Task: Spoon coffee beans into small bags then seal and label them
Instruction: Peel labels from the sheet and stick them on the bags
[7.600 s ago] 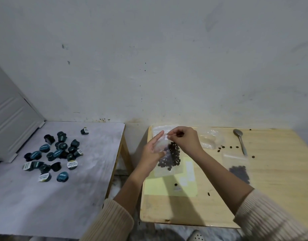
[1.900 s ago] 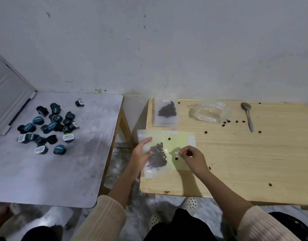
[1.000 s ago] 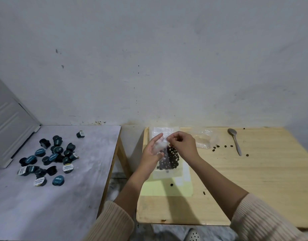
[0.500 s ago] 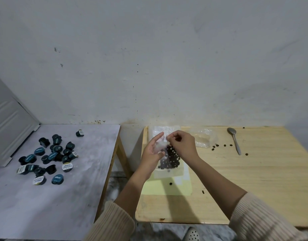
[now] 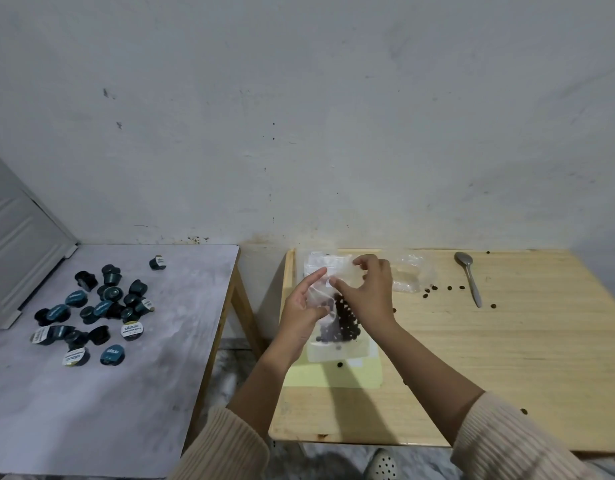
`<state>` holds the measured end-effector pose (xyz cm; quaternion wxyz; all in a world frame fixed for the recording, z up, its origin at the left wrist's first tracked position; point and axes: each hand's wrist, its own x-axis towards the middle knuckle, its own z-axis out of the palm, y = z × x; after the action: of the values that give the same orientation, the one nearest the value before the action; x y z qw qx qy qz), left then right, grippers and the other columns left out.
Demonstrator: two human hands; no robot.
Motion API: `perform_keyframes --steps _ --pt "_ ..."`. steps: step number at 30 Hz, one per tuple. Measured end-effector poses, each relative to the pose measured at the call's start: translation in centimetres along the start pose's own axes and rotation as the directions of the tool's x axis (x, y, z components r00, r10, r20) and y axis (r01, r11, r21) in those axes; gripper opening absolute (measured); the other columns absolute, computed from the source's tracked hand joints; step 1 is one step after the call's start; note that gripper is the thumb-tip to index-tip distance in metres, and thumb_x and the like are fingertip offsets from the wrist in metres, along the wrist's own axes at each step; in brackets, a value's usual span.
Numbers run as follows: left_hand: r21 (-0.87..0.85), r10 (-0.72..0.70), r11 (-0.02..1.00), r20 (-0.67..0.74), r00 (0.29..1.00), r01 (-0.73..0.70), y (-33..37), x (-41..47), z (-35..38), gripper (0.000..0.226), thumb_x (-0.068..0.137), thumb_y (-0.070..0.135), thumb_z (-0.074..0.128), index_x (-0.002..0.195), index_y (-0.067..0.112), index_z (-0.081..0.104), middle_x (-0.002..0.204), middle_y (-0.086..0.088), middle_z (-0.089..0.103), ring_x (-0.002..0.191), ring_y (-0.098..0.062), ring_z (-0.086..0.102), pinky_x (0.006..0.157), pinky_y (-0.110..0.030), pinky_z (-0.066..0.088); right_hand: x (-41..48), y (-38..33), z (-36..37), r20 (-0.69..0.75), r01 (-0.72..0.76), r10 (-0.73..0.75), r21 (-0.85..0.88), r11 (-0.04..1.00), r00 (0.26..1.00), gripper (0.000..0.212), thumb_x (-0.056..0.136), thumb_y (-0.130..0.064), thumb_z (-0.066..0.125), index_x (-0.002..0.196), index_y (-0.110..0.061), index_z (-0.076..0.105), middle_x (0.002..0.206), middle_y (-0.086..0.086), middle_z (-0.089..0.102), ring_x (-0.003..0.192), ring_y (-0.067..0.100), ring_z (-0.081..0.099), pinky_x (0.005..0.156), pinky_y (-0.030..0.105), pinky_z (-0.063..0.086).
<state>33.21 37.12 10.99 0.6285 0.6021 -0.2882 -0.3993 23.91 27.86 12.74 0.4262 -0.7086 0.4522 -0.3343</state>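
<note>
Where the wooden tabletop (image 5: 507, 358) comes nearest: a yellow sheet (image 5: 334, 377) lies flat by the front-left corner, with one stray bean (image 5: 339, 364) on its far part.
small bag (image 5: 328, 336): lifted clear above the sheet's far end, close to the tabletop's left edge; long axis upright, mouth on top, coffee beans (image 5: 347, 323) sunk into the lower half, upper half flat and clear.
left hand (image 5: 297, 313): grips the bag's left side, thumb pressed on its face, forefinger stretched up along the edge.
right hand (image 5: 368, 292): at the bag's upper right; thumb and forefinger pinch what looks like a small white label (image 5: 330, 280) against the upper face, other fingers curled near the top.
what the move turns on: the label sits right at the smooth plastic above the beans — both hands touch the bag, and the right is the one to press. I judge it need only go down flat, with the left bracing; the beans' bulge just below is the spot to avoid.
second bag (image 5: 316, 266): flat at the far-left corner, mostly hidden behind the hands.
crumpled plastic (image 5: 408, 275): just right of it, by the far edge.
loose beans (image 5: 434, 289) and spoon (image 5: 467, 280): farther right, well apart from the hands.
grey table (image 5: 143, 393): off to the left across a gap, carrying dark capsules (image 5: 101, 306) — not in the way.
</note>
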Motion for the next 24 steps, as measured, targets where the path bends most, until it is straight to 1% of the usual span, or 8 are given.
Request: perform_keyframes --steps 2,4,8,11,16,20,21,24 --pt "-0.018 0.004 1.000 -0.024 1.000 -0.005 0.2 0.1 0.1 0.063 0.077 -0.013 0.058 0.115 0.036 0.061 0.121 0.021 0.054 0.122 0.003 0.043 0.097 -0.022 0.044 0.2 0.0 -0.5 0.031 -0.075 0.074 0.057 0.996 0.997 0.059 0.069 -0.027 0.081 0.114 -0.021 0.044 0.112 0.000 0.041 0.099 0.016 0.048 0.085 0.026 0.041" --pt "-0.049 0.013 0.999 -0.047 0.999 -0.015 0.6 0.4 0.3 0.047 0.081 -0.006 0.061 0.110 0.031 0.064 0.119 0.017 0.059 0.117 0.007 0.044 0.085 -0.011 0.044 0.3 0.0 -1.0 0.112 -0.155 0.139 0.155 0.976 0.984 0.069 0.069 -0.026 0.081 0.123 -0.022 0.038 0.106 0.000 0.047 0.088 0.017 0.055 0.078 0.025 0.045" --pt "-0.026 0.010 1.000 -0.153 0.988 -0.014 0.8 1.6 1.0 0.019 0.083 0.013 0.068 0.099 0.024 0.069 0.103 0.014 0.066 0.104 0.007 0.052 0.080 -0.012 0.044 0.6 0.3 -1.3 0.148 -0.141 0.114 0.186 0.972 0.982 0.066 0.072 -0.021 0.080 0.123 -0.024 0.037 0.090 -0.003 0.053 0.074 0.018 0.054 0.071 0.024 0.046" --pt "0.025 0.014 1.000 -0.219 0.976 -0.009 0.4 2.8 1.5 0.018 0.081 0.011 0.071 0.097 0.020 0.070 0.099 0.009 0.068 0.100 -0.004 0.059 0.085 -0.016 0.047 1.4 0.6 -1.3 0.162 -0.132 0.101 0.190 0.973 0.982 0.062 0.075 -0.012 0.075 0.122 -0.021 0.037 0.083 -0.005 0.054 0.066 0.011 0.053 0.065 0.019 0.044" --pt "0.098 0.016 0.995 -0.230 0.973 0.007 -0.3 5.0 2.4 0.022 0.085 0.004 0.064 0.105 0.013 0.069 0.099 0.009 0.066 0.093 -0.002 0.061 0.071 -0.006 0.048 3.4 2.0 -1.4 0.170 -0.140 0.106 0.202 0.969 0.980 0.051 0.081 0.000 0.063 0.119 -0.021 0.035 0.081 -0.001 0.058 0.064 0.011 0.055 0.057 0.010 0.045" --pt "0.107 -0.003 0.994 -0.276 0.961 0.034 -1.0 7.5 2.9 0.024 0.086 -0.002 0.060 0.106 0.008 0.067 0.100 0.005 0.066 0.090 -0.005 0.063 0.071 -0.011 0.051 6.0 3.6 -1.0 0.215 -0.164 0.126 0.166 0.972 0.968 0.053 0.081 0.007 0.052 0.116 -0.028 0.033 0.091 0.016 0.062 0.066 0.025 0.057 0.064 0.036 0.051" --pt "0.121 0.012 0.992 -0.285 0.958 0.024 -1.2 8.3 2.9 0.023 0.087 -0.003 0.059 0.105 0.008 0.067 0.099 0.005 0.066 0.090 -0.005 0.063 0.071 -0.012 0.051 6.8 4.0 -0.9 0.236 -0.161 0.124 0.148 0.976 0.964 0.052 0.081 0.006 0.052 0.115 -0.028 0.034 0.092 0.016 0.061 0.064 0.024 0.055 0.063 0.038 0.050" --pt "0.218 0.044 0.976 -0.295 0.954 0.023 -1.4 11.2 2.5 0.025 0.088 -0.004 0.054 0.103 0.012 0.066 0.101 0.007 0.066 0.084 0.002 0.062 0.068 -0.008 0.047 8.9 5.4 -0.4 0.332 -0.162 0.121 0.101 0.982 0.936 0.036 0.083 0.000 0.059 0.102 -0.025 0.042 0.095 0.004 0.054 0.056 0.011 0.049 0.059 0.022 0.043"
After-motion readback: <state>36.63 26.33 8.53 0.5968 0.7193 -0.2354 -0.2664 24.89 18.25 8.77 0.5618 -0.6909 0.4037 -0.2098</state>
